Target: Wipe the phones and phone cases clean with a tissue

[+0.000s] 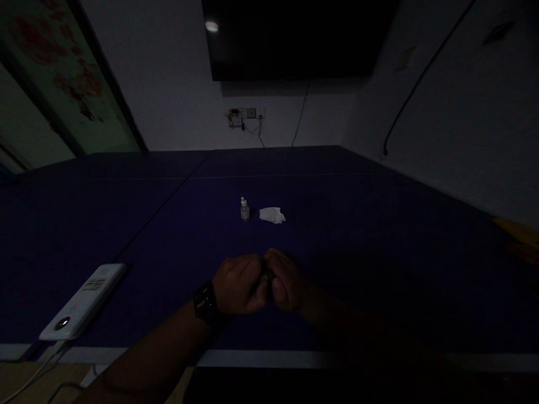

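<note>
My left hand (pixel 240 283), with a dark watch (pixel 205 303) on its wrist, is closed, its fingers curled in. Close against it, my right hand (pixel 287 281) is closed too. Between the two hands shows a bit of a small dark object (pixel 266 275); both hands grip it, but most of it is hidden and the dim light hides its kind. Beyond the hands a small dropper bottle (pixel 245 211) with a white top stands upright on the table. Just right of the bottle lies a folded white tissue or cloth (pixel 272 215).
The blue-purple tabletop (pixel 189 235) has a pale front edge. At the left lies a white power bank (pixel 84 303) with cables plugged into its near end. A dark screen (pixel 295 39) hangs on the back wall above sockets (pixel 248 114). Something yellow (pixel 520 235) lies far right.
</note>
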Demonstrator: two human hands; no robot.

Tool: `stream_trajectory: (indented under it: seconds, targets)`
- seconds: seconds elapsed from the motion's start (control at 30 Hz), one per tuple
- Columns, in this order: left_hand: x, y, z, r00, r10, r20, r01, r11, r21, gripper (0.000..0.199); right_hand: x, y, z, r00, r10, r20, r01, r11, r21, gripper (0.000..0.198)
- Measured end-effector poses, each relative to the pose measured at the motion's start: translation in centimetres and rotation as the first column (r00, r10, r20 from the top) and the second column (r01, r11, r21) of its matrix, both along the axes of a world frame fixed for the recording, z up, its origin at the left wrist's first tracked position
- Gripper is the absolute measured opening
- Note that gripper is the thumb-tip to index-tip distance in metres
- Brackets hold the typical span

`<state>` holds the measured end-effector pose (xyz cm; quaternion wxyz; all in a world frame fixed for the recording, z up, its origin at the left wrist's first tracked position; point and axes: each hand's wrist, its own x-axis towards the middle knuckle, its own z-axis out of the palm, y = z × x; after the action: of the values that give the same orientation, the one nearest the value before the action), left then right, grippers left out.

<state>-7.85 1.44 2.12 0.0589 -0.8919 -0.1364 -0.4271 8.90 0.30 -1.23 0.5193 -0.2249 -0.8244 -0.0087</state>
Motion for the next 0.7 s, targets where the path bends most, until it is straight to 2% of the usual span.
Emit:
stream_trajectory:
  seconds: [0.1, 0.3, 0.4, 0.57, 0.7]
  targets:
    - [-0.1, 0.0, 0.1, 1.0, -0.023, -0.01, 0.023, 1.0, -0.019, 0.009, -0.1, 0.0, -0.3, 1.0, 0.013, -0.018, -0.013, 1.0, -0.004, 0.012]
    - [-0.2, 0.2, 0.3, 0.995, -0.08, -0.054, 0.075, 0.992, -0.101, 0.012, 0.0, -0.3, -0.6, 0.998, 0.046, -0.045, -0.051, 0.994, -0.096, 0.012]
    - [-0.3, 0.5, 0.7, 0.988, -0.137, -0.076, 0.12, 0.973, -0.195, 0.015, 0.5, -0.4, -0.2, 0.994, 0.093, -0.05, -0.099, 0.985, -0.14, 0.014]
    - [-0.7, 1.0, 1.3, 0.976, -0.21, -0.053, 0.165, 0.878, -0.449, 0.018, 1.6, -0.2, 0.5, 0.975, 0.194, -0.109, -0.22, 0.911, -0.348, 0.027]
    - [-1.0, 1.5, 1.4, 0.972, -0.233, -0.013, 0.185, 0.801, -0.569, 0.021, 1.9, -0.1, 0.1, 0.961, 0.194, -0.196, -0.265, 0.85, -0.455, 0.038]
